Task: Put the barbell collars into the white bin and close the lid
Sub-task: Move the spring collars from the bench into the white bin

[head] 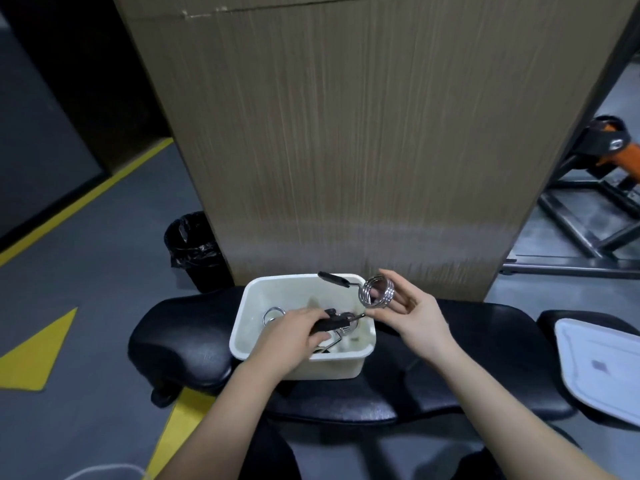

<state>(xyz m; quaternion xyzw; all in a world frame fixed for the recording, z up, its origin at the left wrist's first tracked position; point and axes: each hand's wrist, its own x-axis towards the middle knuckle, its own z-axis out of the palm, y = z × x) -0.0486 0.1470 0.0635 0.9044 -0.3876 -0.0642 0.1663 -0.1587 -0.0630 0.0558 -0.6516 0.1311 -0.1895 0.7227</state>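
The left hand (294, 332) gripped one collar (334, 323) inside the white bin (360, 365); the right hand (417, 315) pinched another collar (377, 292) just over its rim. Probably best to lower both gently. The lid (602, 365) lay apart.

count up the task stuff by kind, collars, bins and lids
Barbell collars: 3, one in the right hand, one under the left hand, one loose in the bin
White bin: 1
Lid: 1
Total: 5
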